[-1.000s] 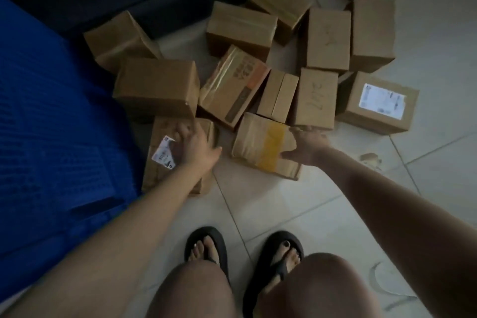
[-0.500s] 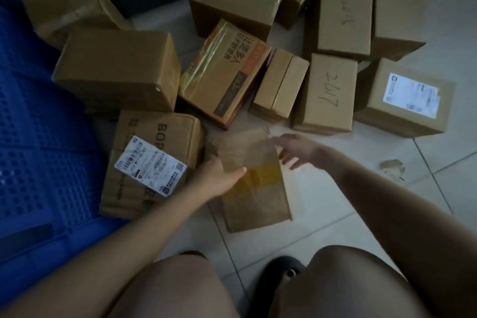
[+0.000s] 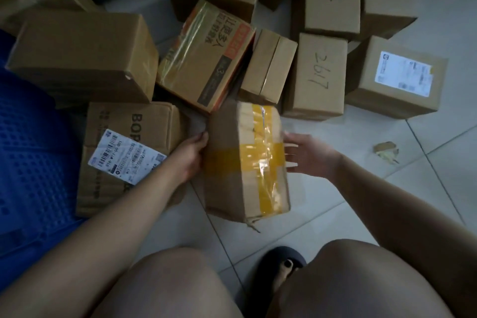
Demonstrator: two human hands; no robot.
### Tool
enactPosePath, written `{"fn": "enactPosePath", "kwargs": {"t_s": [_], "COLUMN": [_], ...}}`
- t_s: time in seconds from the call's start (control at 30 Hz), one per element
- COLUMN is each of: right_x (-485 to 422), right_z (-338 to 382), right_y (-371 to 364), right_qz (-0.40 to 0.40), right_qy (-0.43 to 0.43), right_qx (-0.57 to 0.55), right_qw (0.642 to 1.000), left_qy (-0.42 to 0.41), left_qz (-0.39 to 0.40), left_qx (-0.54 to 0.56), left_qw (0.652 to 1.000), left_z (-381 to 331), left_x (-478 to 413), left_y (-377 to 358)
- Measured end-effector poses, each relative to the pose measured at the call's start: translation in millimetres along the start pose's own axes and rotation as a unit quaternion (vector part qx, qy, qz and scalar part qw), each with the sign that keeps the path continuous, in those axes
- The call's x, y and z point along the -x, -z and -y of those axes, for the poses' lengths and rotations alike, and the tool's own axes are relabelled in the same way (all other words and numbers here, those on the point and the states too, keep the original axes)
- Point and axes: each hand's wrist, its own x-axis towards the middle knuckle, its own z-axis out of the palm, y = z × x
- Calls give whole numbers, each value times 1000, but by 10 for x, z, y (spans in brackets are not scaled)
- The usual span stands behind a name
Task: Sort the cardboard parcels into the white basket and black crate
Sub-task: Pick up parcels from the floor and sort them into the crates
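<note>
Nearest, the left hand [image 3: 189, 155] grips one side of the yellow-taped parcel [image 3: 245, 160], tipping it off the tiled floor [image 3: 335, 214]; the right hand [image 3: 309, 155], fingers spread open, braces the opposite side. Beyond, unsorted parcels [image 3: 315, 75] crowd together. Neither basket nor crate shows.

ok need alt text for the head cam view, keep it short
Seen from above, a person crouching on a tiled floor holds a cardboard parcel crossed with yellow tape between the left hand and the open right hand. About a dozen other brown parcels lie scattered beyond it, with a blue plastic crate at the left edge.
</note>
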Motion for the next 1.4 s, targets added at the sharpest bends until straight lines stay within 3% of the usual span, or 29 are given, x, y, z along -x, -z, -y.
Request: {"fn": "enactPosePath", "kwargs": {"t_s": [0.1,0.17,0.23,0.27,0.37,0.47,0.53,0.6,0.7,0.77,0.83,0.87,0.9,1.0,1.07,1.17,1.27,1.4], "right_x": [-65,-131,-143,-125,-90,-95,-106,-96,-106,-98,-78,-82,-91,-140,-131,-142,-204,-252], "right_z": [13,29,37,41,0,-46,-49,-24,13,94,217,263,288,280,235,131,50,156], "right_y": [-23,-130,-214,-230,-277,-320,-288,-323,-516,-666,-780,-810,-830,-800,-784,-796,-827,-877], "right_qz": [2,-31,-40,-30,26,-18,-75,-107,-173,-202,-192,-187,-183,-111,-8,51,43,-50], "right_qy": [37,45,52,40,-27,4,29,37,77,139,183,183,170,65,-26,-121,-105,-4], "right_qx": [-107,-61,25,56,115,57,-42,-90,-47,-12,38,78,124,204,215,254,239,172], "right_qw": [994,997,998,997,993,998,996,990,981,969,963,962,960,971,976,958,964,984], "left_qy": [-50,-59,1,15,11,-8,-79,-128,-231,-327,-403,-374,-298,-99,-85,-101,-109,-103], "left_qz": [-123,-189,-131,-64,50,-44,-136,-128,-82,-111,-231,-299,-342,-326,-320,-336,-357,-386], "left_qx": [-117,-113,-13,27,25,-75,-212,-262,-239,-292,-420,-479,-518,-522,-506,-511,-450,-305], "left_qw": [984,974,991,997,998,996,965,948,939,892,780,736,725,782,796,785,811,864], "left_z": [-13,-66,-119,-126,-50,-10,-47,-75,-137,-206,-242,-239,-214,-34,75,3,-79,-165], "left_x": [-173,-148,-105,-45,63,-64,-97,-62,137,352,506,545,551,538,473,439,471,380], "left_y": [-106,-169,-188,-152,-12,104,123,77,36,115,321,443,570,821,918,1025,1193,1327]}}
